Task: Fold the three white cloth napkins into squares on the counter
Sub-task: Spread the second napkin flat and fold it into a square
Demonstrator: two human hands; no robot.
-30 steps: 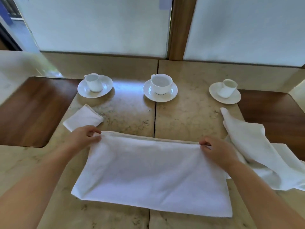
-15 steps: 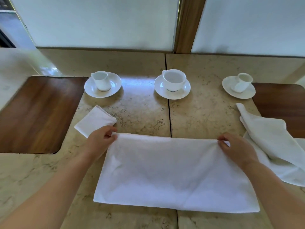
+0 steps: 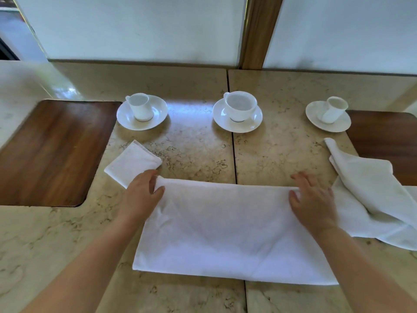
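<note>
Landmark: large napkin (image 3: 225,231), white, folded to a wide rectangle, flat on the stone counter (image 3: 194,152), centred before the person.

Left hand (image 3: 141,197): at the large napkin's far left corner, thumb on top, fingers curled over the edge, pinching the cloth.

Right hand (image 3: 312,199): at the far right corner, fingers spread and fairly straight, resting flat on the cloth; gripping nothing.

Folded napkin (image 3: 132,162): small square, just beyond the left hand, touching or nearly touching it.

Loose napkin (image 3: 370,193): crumpled, right of the large napkin, overlapping its right end behind the right hand.

Three cups on saucers (image 3: 237,111): in a row well beyond the large napkin's far edge.

Open room: bare counter between far edge and saucers; a narrow strip along the near edge. Wood insets (image 3: 52,152) flank both sides.
</note>
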